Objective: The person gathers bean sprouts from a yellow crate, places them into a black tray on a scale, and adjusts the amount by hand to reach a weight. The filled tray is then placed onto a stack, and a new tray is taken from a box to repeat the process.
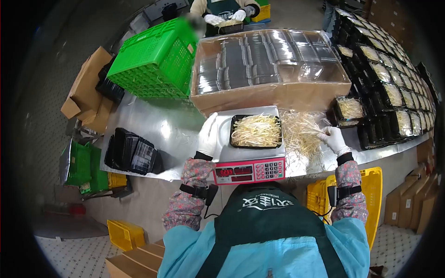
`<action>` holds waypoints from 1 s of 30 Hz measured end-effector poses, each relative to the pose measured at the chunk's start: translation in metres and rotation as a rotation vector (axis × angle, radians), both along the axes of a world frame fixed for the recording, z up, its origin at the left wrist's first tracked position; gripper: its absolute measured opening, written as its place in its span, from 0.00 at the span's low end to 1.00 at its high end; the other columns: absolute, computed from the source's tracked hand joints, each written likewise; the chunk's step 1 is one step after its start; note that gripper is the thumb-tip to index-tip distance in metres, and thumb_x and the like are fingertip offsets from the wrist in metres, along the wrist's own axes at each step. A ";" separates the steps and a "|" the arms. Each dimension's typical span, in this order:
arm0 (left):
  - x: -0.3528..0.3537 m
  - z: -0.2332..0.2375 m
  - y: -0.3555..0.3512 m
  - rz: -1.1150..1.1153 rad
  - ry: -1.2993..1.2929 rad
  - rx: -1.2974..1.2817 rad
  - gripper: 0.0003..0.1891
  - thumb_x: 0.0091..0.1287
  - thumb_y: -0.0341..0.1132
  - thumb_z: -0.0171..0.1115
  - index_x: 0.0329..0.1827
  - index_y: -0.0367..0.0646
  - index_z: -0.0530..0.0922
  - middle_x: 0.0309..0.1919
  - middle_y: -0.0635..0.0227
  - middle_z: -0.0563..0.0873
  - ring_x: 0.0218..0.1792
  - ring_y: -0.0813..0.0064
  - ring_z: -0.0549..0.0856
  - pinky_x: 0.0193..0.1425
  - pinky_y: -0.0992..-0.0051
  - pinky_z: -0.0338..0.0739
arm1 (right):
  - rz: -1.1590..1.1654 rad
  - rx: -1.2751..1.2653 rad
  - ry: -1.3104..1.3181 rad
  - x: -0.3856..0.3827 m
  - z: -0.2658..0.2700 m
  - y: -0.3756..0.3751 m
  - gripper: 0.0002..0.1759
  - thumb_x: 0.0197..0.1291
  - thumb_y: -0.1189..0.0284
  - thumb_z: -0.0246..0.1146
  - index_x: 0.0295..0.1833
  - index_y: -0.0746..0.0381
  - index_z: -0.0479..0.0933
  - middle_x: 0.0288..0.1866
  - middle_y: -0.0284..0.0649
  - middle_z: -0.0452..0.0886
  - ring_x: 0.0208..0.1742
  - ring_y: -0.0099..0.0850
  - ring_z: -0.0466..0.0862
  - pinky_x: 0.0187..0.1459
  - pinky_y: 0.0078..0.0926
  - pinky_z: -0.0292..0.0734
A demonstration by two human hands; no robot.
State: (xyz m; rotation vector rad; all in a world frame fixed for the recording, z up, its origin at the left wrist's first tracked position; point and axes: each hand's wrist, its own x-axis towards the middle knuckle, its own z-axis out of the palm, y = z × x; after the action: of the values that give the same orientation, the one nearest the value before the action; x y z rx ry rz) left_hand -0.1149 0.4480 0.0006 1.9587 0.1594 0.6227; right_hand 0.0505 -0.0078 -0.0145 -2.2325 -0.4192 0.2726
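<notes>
A black tray of bean sprouts [256, 131] rests on the plate of a red and silver digital scale [250, 170], whose lit display shows red digits. My left hand [208, 134], in a white glove, lies flat along the scale's left edge with its fingers stretched out, holding nothing. To the right of the scale is a loose pile of sprouts [301, 134]. At the pile's right edge, my right hand [333, 140], also gloved in white, pinches a few sprouts between thumb and fingers.
A cardboard box of clear lids [273, 90] stands behind the scale, beside green crates [153, 60]. Black trays [130, 153] lie at left. Packed sprout trays [394, 95] are stacked at right. Across the table a person's gloved hands [227, 17] hold a tray. Yellow crates [371, 194] stand below.
</notes>
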 end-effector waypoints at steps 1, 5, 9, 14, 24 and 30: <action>-0.004 0.006 0.004 0.018 -0.017 0.006 0.18 0.74 0.31 0.50 0.63 0.31 0.74 0.60 0.54 0.80 0.62 0.65 0.78 0.69 0.70 0.68 | -0.028 0.050 0.051 0.001 -0.001 -0.001 0.05 0.57 0.76 0.70 0.35 0.66 0.82 0.23 0.30 0.79 0.23 0.16 0.74 0.27 0.18 0.70; -0.008 0.005 0.017 0.024 -0.001 0.001 0.17 0.74 0.30 0.50 0.63 0.33 0.75 0.59 0.54 0.81 0.62 0.64 0.78 0.69 0.70 0.67 | -0.056 0.141 0.018 0.004 0.024 0.006 0.04 0.59 0.77 0.68 0.36 0.66 0.81 0.23 0.28 0.78 0.23 0.15 0.72 0.26 0.17 0.68; -0.004 0.000 0.008 0.006 0.015 0.003 0.17 0.74 0.30 0.50 0.62 0.31 0.75 0.58 0.53 0.81 0.62 0.63 0.78 0.69 0.70 0.67 | -0.084 0.282 0.015 0.013 0.041 0.017 0.04 0.60 0.77 0.68 0.39 0.66 0.81 0.28 0.27 0.80 0.28 0.14 0.73 0.31 0.15 0.70; -0.011 -0.005 -0.006 -0.011 0.048 -0.005 0.17 0.73 0.30 0.50 0.60 0.30 0.75 0.58 0.50 0.81 0.61 0.60 0.79 0.67 0.69 0.69 | -0.085 0.425 0.079 0.014 0.042 0.041 0.08 0.58 0.77 0.70 0.43 0.67 0.81 0.30 0.28 0.81 0.28 0.14 0.74 0.30 0.14 0.71; -0.015 -0.014 -0.005 0.005 0.041 -0.002 0.18 0.75 0.32 0.48 0.62 0.30 0.75 0.59 0.51 0.80 0.63 0.61 0.77 0.69 0.68 0.67 | 0.120 0.192 -0.206 0.024 0.060 0.055 0.14 0.56 0.74 0.71 0.47 0.67 0.80 0.32 0.36 0.84 0.29 0.24 0.82 0.33 0.23 0.78; 0.001 -0.041 -0.025 -0.019 0.002 0.028 0.21 0.74 0.30 0.47 0.68 0.32 0.69 0.65 0.53 0.75 0.68 0.59 0.71 0.75 0.65 0.59 | 0.332 -0.261 -0.638 -0.008 0.064 0.118 0.39 0.52 0.55 0.71 0.67 0.61 0.70 0.66 0.52 0.73 0.68 0.47 0.72 0.66 0.41 0.67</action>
State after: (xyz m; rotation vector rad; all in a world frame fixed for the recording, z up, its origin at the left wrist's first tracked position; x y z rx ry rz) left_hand -0.1143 0.4235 -0.0405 1.9858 0.1337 0.6135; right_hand 0.0427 0.1101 0.0495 -2.4680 -1.1558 -0.2441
